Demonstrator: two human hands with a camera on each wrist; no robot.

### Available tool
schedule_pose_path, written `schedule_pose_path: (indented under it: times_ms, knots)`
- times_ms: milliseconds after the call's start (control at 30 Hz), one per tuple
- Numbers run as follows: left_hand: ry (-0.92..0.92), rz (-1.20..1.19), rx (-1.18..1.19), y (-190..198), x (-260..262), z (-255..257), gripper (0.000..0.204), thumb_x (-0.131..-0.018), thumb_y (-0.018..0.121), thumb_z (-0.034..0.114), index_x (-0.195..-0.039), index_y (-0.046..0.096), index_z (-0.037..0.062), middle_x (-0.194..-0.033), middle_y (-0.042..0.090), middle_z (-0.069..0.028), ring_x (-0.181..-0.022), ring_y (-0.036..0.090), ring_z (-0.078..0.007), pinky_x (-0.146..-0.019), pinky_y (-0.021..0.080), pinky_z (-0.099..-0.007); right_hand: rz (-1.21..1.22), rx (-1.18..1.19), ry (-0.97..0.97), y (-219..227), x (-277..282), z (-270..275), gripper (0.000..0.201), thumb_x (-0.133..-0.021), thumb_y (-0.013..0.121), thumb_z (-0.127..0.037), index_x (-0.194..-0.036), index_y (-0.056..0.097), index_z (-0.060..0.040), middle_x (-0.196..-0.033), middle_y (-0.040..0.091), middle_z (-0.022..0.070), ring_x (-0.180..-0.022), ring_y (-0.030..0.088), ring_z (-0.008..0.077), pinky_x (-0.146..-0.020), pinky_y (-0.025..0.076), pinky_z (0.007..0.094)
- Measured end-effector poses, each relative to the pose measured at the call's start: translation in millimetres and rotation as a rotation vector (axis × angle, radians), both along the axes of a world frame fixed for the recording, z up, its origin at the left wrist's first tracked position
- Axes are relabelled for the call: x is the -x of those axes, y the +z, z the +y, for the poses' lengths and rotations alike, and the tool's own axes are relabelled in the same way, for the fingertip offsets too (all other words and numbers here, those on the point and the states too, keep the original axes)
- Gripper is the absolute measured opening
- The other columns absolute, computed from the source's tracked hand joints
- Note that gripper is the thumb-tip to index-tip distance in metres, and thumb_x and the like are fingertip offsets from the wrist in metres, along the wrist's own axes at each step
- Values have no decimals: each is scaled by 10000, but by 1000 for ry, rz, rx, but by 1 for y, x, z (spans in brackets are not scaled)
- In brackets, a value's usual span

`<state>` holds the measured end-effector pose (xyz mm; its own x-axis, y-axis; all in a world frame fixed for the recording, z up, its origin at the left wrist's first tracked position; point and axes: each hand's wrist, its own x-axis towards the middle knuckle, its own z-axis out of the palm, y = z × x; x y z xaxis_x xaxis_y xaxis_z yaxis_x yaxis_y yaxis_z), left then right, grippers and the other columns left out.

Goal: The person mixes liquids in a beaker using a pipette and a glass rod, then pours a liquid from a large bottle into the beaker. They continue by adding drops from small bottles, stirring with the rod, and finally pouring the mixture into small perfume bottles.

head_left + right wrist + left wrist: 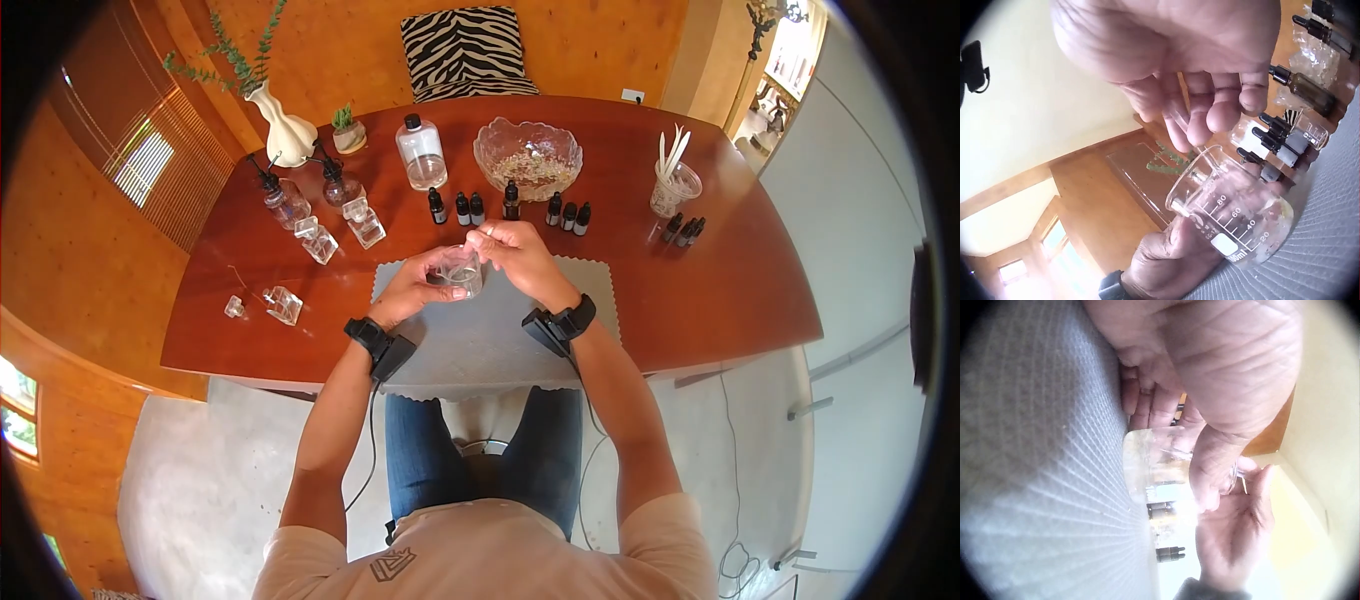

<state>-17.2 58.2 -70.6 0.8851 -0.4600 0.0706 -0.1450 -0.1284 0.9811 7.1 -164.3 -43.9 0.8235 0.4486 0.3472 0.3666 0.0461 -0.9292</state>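
A small clear glass beaker [470, 284] with white volume marks stands on the grey mat [545, 335], a little clear liquid at its bottom. My left hand [408, 293] grips it round the side, thumb in front and fingers behind. Above the rim is my right hand [520, 262], pinching a thin clear stirring rod [1179, 119] between thumb and fingers. The rod slants down into the beaker's mouth in the right wrist view; its lower end is hard to make out through the glass.
Several dark dropper bottles [511, 204] line the mat's far side. Behind them stand a black-capped clear bottle [421, 158] and a glass bowl [530, 165]. Square glass bottles [367, 228] are at left, with a white vase [290, 130] beyond. A cup [672, 195] of white sticks is at right.
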Motion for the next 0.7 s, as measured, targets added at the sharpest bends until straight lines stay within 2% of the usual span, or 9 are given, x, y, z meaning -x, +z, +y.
schedule_pose_path:
  times_ms: [133, 233, 433, 533, 633, 700]
  knots:
    - [-5, 11, -2, 6, 3, -1, 630, -813, 845, 112, -1382, 583, 48, -1260, 670, -53, -1174, 606, -164, -1047, 453, -339, 48, -37, 121, -6, -6, -2, 360, -1019, 628, -297, -892, 713, 29, -684, 564, -8, -641, 488, 78, -578, 403, 262]
    - [0, 4, 2, 4, 3, -1, 628, -813, 842, 102, -1382, 583, 49, -1248, 674, -47, -1166, 607, -159, -1039, 457, -333, 18, 2, -21, -3, -2, 1, 350, -1021, 626, -283, -876, 706, 25, -679, 557, -7, -637, 479, 79, -577, 402, 261]
    - [-19, 11, 9, 6, 3, -1, 607, -817, 837, 92, -1367, 587, 44, -1252, 670, -46, -1165, 604, -154, -1025, 468, -326, 23, -38, 98, -9, -7, -1, 354, -1021, 626, -282, -855, 698, 22, -671, 549, -7, -635, 478, 76, -575, 403, 267]
    - [-10, 13, 27, 1, 1, 0, 603, -817, 839, 95, -1363, 588, 46, -1255, 669, -44, -1166, 604, -155, -1028, 467, -329, -47, -63, -37, -2, 0, 4, 368, -1020, 628, -289, -854, 692, 34, -660, 546, 1, -629, 488, 81, -576, 408, 276]
    - [-12, 35, 11, 3, 1, 1, 613, -817, 841, 98, -1371, 585, 46, -1263, 666, -45, -1172, 603, -156, -1035, 464, -333, -22, 46, 56, -7, -7, -1, 379, -1020, 626, -289, -862, 686, 50, -670, 563, 12, -638, 503, 88, -585, 416, 279]
    - [-14, 40, 7, 3, 1, 1, 621, -816, 843, 100, -1377, 582, 44, -1268, 665, -46, -1176, 602, -158, -1038, 463, -334, 6, 17, 74, -5, -5, -2, 389, -1022, 622, -297, -862, 685, 52, -674, 569, 16, -639, 509, 89, -589, 420, 281]
